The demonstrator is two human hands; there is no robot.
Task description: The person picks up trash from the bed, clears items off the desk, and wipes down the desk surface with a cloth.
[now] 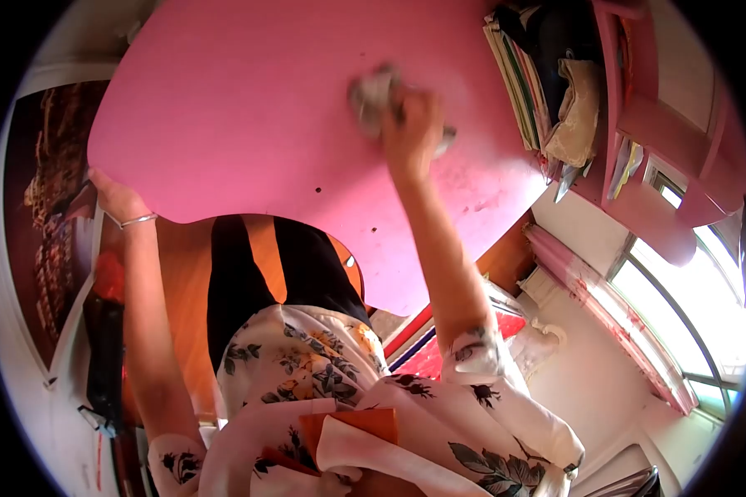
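A cloth (375, 98), greyish and blurred by motion, is bunched under my right hand (416, 124) on the pink desktop (240, 99). My right fingers are closed on it, and a bit of it sticks out on the right side of the hand. At the desktop's left edge, my left hand (118, 197) grips the rim, its fingers partly hidden; a bracelet (138, 220) circles that wrist. Two small dark holes and some dark smudges (487, 201) mark the pink surface near its right front part.
Books (518, 87) and a beige cloth item (574, 116) stand along the desk's right side, beside pink shelves (659, 132). A window (696, 282) with a pink curtain (609, 298) lies at right. Wooden floor (178, 290) shows below. A dark picture (46, 224) is at left.
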